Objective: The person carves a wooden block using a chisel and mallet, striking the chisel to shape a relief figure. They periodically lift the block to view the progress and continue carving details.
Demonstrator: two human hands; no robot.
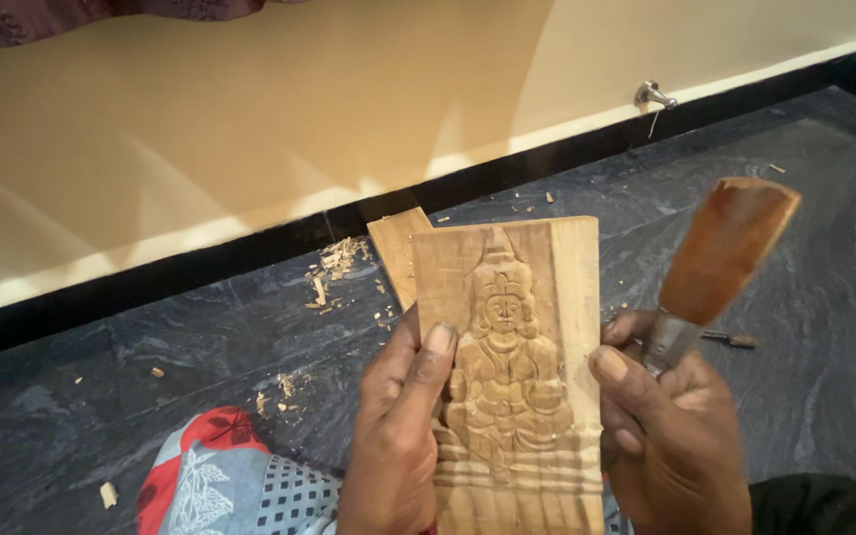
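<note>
Left hand (393, 436) grips the carved wooden panel (512, 367) upright, thumb on its face; right hand (671, 436) steadies the panel's edge while closed around a wooden-handled chisel (715, 263). Beneath lies a dark marbled stone floor (151, 347) strewn with wood chips (334, 267), meeting a black skirting and cream wall (250, 119).
</note>
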